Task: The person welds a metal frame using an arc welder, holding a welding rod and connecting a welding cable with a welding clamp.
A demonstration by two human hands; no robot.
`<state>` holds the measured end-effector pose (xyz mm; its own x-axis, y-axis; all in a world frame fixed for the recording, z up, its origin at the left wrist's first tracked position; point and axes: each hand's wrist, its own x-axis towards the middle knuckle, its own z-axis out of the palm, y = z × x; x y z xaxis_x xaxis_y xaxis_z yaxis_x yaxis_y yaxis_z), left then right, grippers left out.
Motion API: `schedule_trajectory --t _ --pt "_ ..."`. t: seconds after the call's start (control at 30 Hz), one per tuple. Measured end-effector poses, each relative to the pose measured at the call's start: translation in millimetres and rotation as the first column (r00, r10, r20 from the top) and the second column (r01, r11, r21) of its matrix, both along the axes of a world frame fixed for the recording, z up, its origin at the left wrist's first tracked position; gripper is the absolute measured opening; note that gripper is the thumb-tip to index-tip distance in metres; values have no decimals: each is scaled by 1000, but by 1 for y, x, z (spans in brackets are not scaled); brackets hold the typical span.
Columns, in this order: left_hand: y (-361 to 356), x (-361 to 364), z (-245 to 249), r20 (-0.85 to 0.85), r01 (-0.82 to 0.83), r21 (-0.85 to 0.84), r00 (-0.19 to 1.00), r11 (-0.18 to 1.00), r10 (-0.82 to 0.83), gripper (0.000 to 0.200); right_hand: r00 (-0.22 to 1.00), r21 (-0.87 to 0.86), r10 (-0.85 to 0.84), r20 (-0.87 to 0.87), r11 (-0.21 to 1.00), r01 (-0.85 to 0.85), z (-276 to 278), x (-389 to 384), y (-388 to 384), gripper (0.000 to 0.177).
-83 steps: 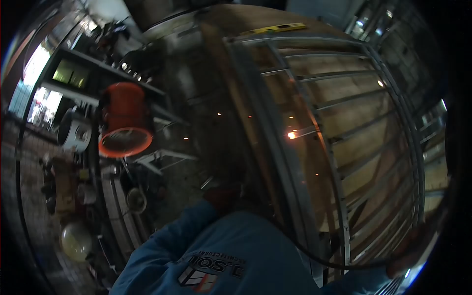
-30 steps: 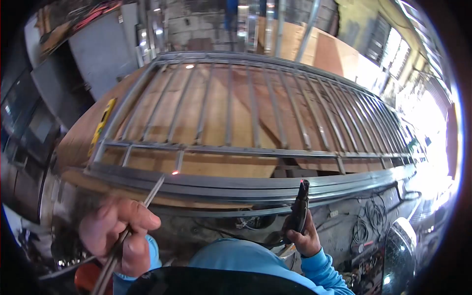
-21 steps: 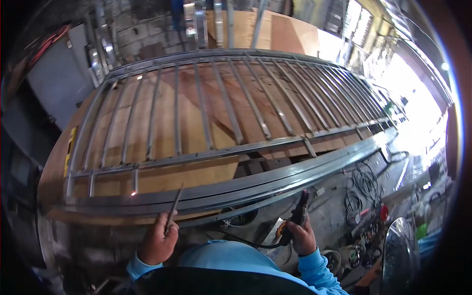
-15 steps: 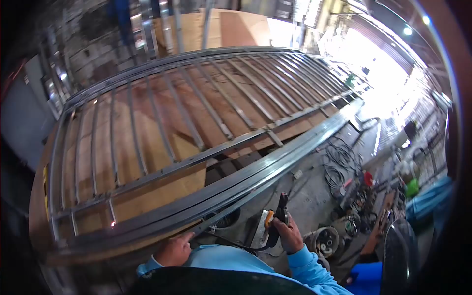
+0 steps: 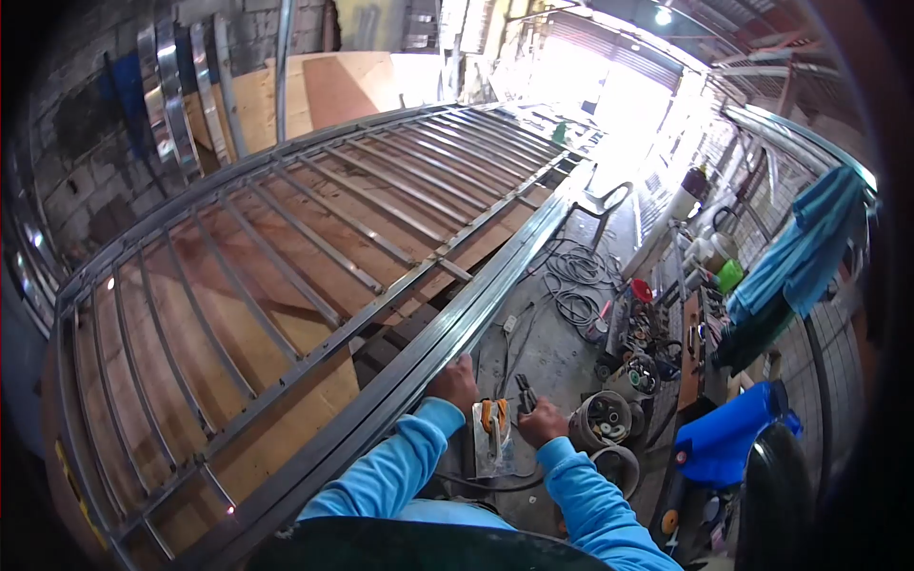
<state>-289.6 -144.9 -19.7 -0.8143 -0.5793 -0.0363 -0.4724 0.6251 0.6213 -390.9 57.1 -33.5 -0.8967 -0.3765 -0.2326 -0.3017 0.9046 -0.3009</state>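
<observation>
My right hand (image 5: 545, 423) is closed around a black welding electrode holder (image 5: 525, 392), its jaws pointing up and away from me. My left hand (image 5: 455, 383) is at the near edge of a bundle of long steel tubes (image 5: 419, 366), fingers curled against the outer tube and partly hidden. Left of the tubes lies a welded steel frame (image 5: 381, 309) with many parallel bars. On its near side a small spot (image 5: 229, 509) glows red. Between my hands, lower down, an orange-handled tool (image 5: 493, 416) rests on a pale sheet (image 5: 491, 455).
Plywood sheets (image 5: 314, 390) lie under the frame. Coiled cables (image 5: 576, 285) are on the floor ahead. To the right stand buckets (image 5: 604, 415) with small parts, a blue container (image 5: 728, 433) and a hanging blue garment (image 5: 804, 247). A black cable (image 5: 490, 485) crosses below my hands.
My view has turned right. My left hand has moved forward along the tubes, closer to my right hand. The electrode holder remains in my right hand, now tipped differently.
</observation>
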Motion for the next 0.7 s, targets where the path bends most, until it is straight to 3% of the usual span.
schedule_trajectory --t 0.07,0.13,0.2,0.27,0.37,0.43,0.53,0.57,0.63,0.7 --pt "-9 -6 23 -54 -87 14 995 996 88 22 993 0 -119 2 993 119 -5 -6 20 55" --pt "-6 11 26 -190 76 -44 978 996 -83 26 975 -13 -224 4 975 224 -3 -3 40 55" --pt "-1 24 18 -232 148 39 963 988 -135 28 955 -70 -294 37 953 296 -6 11 56 55" --pt "5 30 11 -186 122 272 980 954 -73 29 960 -187 -277 42 942 280 -35 25 75 53" --pt "11 46 19 -171 121 465 984 877 -45 35 967 -261 -218 134 933 246 -35 56 77 55" --pt "12 61 44 -158 115 664 987 739 -11 38 962 -325 -142 234 921 215 -10 84 70 60" --pt "0 74 46 -280 204 806 959 556 54 31 945 -421 -44 323 888 185 -12 91 64 60" --pt "-5 77 48 -307 216 849 944 483 117 28 978 -504 -4 210 856 112 -11 92 59 50" --pt "-13 83 52 -339 252 911 908 326 247 23 971 -609 99 219 791 57 11 93 51 48" --pt "-14 91 71 -405 319 910 817 263 410 17 955 -686 180 235 727 32 29 91 41 50"
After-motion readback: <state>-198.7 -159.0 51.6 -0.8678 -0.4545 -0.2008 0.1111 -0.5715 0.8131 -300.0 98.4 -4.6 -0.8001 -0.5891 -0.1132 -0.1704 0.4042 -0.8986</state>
